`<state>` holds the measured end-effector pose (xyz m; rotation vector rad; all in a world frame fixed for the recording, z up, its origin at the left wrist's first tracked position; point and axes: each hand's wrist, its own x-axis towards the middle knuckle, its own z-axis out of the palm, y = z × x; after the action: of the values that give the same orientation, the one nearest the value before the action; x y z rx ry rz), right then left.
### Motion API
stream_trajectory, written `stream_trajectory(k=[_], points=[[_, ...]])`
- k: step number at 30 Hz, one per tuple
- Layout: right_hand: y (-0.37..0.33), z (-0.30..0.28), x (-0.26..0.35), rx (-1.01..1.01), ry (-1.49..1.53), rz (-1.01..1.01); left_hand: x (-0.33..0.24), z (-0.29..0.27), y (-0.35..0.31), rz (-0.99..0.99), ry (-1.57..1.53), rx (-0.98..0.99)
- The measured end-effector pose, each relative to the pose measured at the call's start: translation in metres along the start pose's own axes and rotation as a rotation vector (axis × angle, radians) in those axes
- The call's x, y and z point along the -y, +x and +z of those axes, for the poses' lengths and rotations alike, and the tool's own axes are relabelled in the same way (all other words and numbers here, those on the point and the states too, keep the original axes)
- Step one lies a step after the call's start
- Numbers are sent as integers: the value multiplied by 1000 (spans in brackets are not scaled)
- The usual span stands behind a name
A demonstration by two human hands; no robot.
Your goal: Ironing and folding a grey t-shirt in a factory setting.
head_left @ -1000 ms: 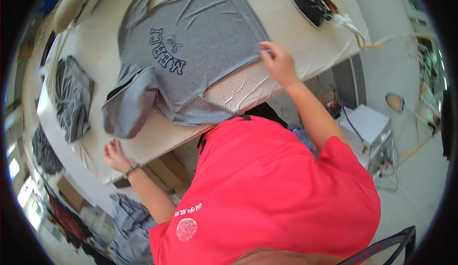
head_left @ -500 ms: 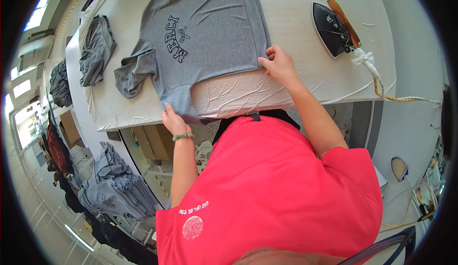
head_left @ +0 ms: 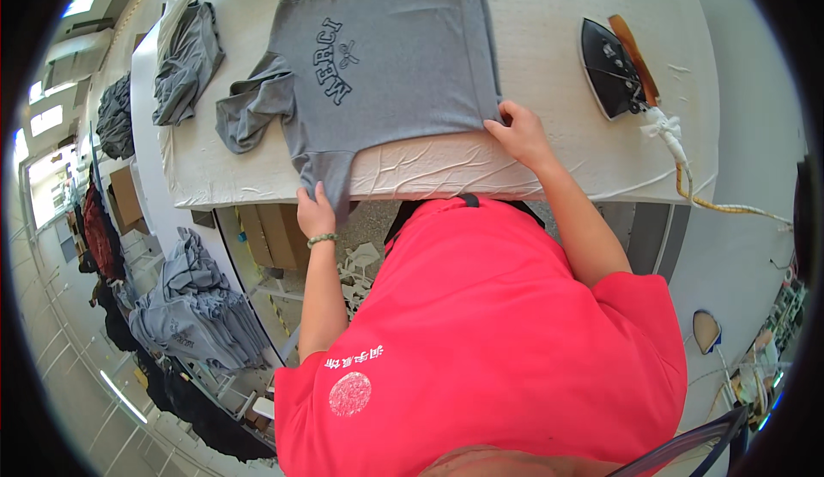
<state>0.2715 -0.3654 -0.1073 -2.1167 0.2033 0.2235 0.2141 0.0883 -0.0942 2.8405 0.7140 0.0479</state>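
Observation:
A grey sweatshirt (head_left: pixel 403 65) with dark lettering and a small bow motif lies sideways on a white padded table (head_left: pixel 549 14), its hem to the right. My left hand (head_left: pixel 317 213) is closed on the near sleeve, which hangs at the table's front edge. With thumb and fingers, my right hand (head_left: pixel 520 136) pinches the near corner of the hem. The other sleeve lies folded on the left, and the top of the garment runs out of the picture. An iron (head_left: pixel 611 67) with a wooden handle rests at the right, apart from my hand.
From the iron a wrapped cord (head_left: pixel 684 172) runs off the table's right side. A crumpled grey garment (head_left: pixel 189 63) lies at the table's left end. Below on the left is a stack of grey garments (head_left: pixel 202 305). A cardboard box (head_left: pixel 275 235) stands under the table.
The creases across the sweatshirt's body have mostly smoothed out. Both hands keep their grip on the sleeve and hem. The whole view has shifted slightly.

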Motion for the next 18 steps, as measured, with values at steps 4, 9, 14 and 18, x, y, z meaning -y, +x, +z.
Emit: stream_trajectory(k=[4, 9, 14, 18], points=[[-2, -1, 5, -62, -13, 94, -8, -19, 43, -48, -145, 125], [5, 3, 14, -28, 58, 272, 12, -8, 176, -715, -1141, 148], [14, 14, 19, -50, 40, 349, 91, 1, 327, -612, -1264, 9], [-7, 14, 19, -169, 90, 456, 39, -25, 374, -207, -377, -421]])
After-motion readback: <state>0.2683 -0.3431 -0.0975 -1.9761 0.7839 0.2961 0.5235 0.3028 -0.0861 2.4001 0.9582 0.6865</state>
